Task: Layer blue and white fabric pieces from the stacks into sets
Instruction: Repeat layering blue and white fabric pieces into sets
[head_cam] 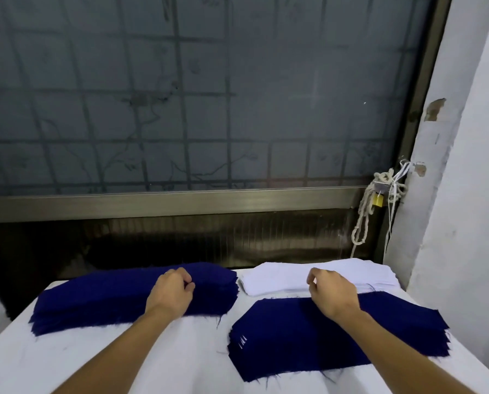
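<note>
as the left hand (170, 291) pinches the blue stack (95, 297) beside the white stack (322, 275), lift one ply only; right hand (332, 291) nearby hangs loose, empty.

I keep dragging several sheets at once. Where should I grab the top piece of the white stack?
Pinch its near edge, probably toward the right end, where the layers of the white stack lie fanned and separate. It lies flat, so come from above and the front with the right hand, which hovers at that edge.
</note>
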